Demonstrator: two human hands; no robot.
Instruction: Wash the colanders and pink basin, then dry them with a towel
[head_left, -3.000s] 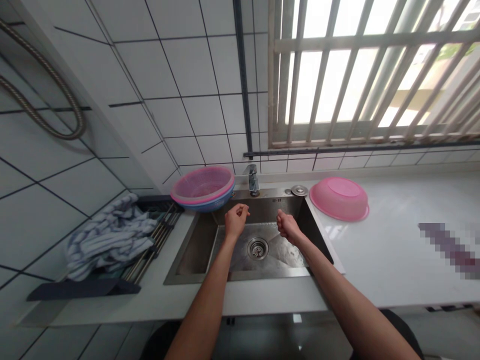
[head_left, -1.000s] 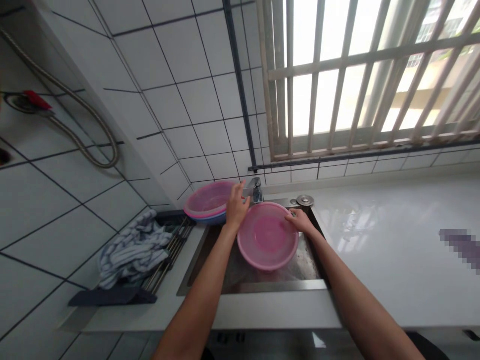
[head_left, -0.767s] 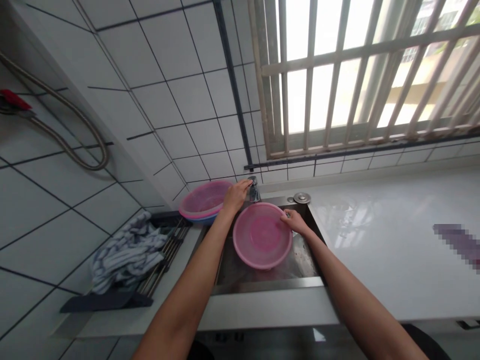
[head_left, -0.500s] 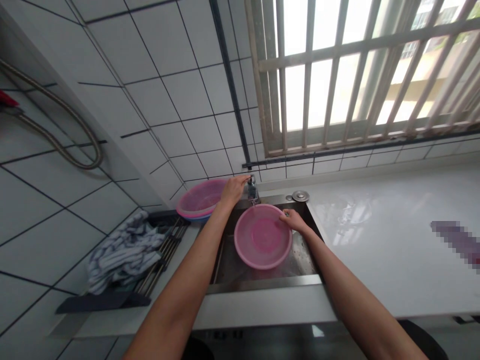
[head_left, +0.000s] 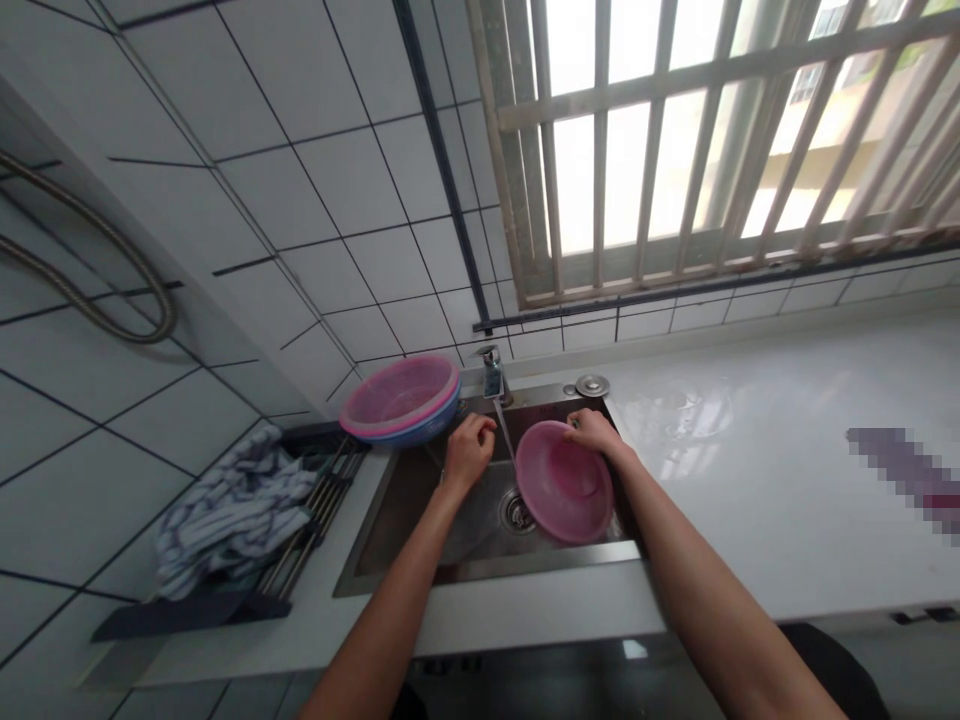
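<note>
My right hand (head_left: pixel 594 432) grips the rim of a pink plastic basin (head_left: pixel 559 490), which is tilted over the right side of the steel sink (head_left: pixel 397 530). My left hand (head_left: pixel 471 448) hovers over the sink with its fingers curled in and nothing visible in them. Just right of that hand, a stream of water runs from the chrome faucet (head_left: pixel 493 375) and passes by the basin's left edge. Below the stream, the sink drain (head_left: pixel 516 510) shows.
Stacked pink and blue basins (head_left: pixel 401 400) rest at the sink's back left corner. A striped cloth (head_left: pixel 232 510) lies over a metal rack (head_left: pixel 311 530) at left. On the right stretches a white counter (head_left: pixel 750 480), with a drain cover (head_left: pixel 592 385) by the sink and a blurred-out object (head_left: pixel 907 475).
My left hand has come off the faucet lever and down toward me. Water now runs visibly. My right hand has shifted the basin to the right and tilted it, uncovering the drain.
</note>
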